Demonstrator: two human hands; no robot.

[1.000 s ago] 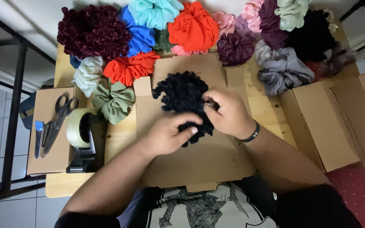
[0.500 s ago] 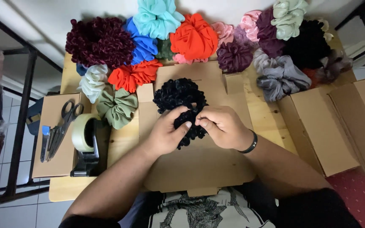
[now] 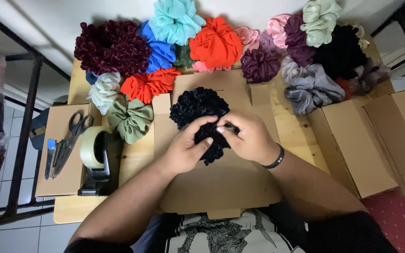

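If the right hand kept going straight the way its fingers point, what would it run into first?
The right hand points left across the flat cardboard, its fingertips already pinching the black scrunchie. Pushed on, it would likely meet the left hand, whose thumb wraps the same scrunchie.

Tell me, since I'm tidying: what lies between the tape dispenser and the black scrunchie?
In the head view, an olive-green fabric scrunchie and bare wooden table lie there.

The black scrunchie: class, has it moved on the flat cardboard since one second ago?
Yes. The black scrunchie now reaches further up the flat cardboard, toward its top flap.
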